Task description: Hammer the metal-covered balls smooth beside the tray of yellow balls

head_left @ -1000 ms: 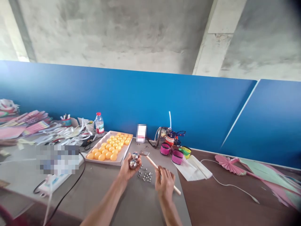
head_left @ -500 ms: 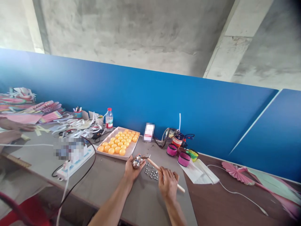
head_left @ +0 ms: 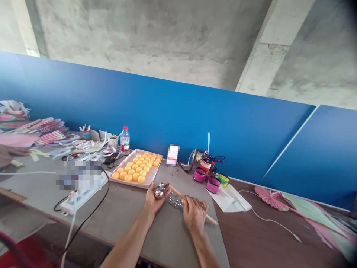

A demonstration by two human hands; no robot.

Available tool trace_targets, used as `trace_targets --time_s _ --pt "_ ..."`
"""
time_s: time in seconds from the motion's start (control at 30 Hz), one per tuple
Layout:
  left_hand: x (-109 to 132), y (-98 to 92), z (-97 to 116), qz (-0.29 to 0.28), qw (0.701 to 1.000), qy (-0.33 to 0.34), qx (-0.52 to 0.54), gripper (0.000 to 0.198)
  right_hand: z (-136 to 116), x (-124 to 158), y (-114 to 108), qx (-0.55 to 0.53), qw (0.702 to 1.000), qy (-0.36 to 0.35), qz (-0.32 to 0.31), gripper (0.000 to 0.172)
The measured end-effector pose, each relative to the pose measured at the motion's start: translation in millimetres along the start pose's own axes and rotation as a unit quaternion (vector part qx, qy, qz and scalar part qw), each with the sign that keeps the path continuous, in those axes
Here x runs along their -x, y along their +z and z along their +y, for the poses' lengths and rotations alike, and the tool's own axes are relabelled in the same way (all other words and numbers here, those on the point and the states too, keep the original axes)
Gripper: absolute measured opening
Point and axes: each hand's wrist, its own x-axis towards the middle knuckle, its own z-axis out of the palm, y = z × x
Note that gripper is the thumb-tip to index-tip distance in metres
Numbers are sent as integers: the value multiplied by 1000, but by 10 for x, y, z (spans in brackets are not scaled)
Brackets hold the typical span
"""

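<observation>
My left hand [head_left: 154, 198] is curled around a shiny silver ball [head_left: 159, 192], and a second silver piece [head_left: 162, 184] shows just behind it. My right hand [head_left: 195, 214] grips a long pale wooden-handled tool [head_left: 211, 219] from above. Its tip, narrow and dark, reaches the silver pieces at my left fingers; whether it touches them I cannot tell. On the grey table top between my hands lie several small silver balls [head_left: 178, 203], partly behind my right hand.
A shallow tray [head_left: 149, 181] of orange balls [head_left: 138, 167] sits behind my left hand. Left of it are a bottle [head_left: 125, 140], a power strip [head_left: 83, 197] and cables. Pink tape rolls [head_left: 213, 185] and white paper [head_left: 237, 199] lie to the right. Another person's hand [head_left: 13, 150] is at far left.
My view has turned slightly right, so everything sits further left. Both hands keep their grips, and the tool's tip stays by the silver pieces.
</observation>
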Motion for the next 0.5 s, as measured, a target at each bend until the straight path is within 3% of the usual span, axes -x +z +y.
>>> trace_targets --time_s 0.13,0.3,0.5 --pt "-25 -9 6 19 1000 7 8 35 -19 0 -4 -15 1000 5 25 29" --pt "-58 -30 12 30 999 11 5 34 -35 6 1 -22 999 -14 -20 29" --pt "-77 -56 10 37 999 26 24 29 -57 -10 -31 -54 998 -1 24 28"
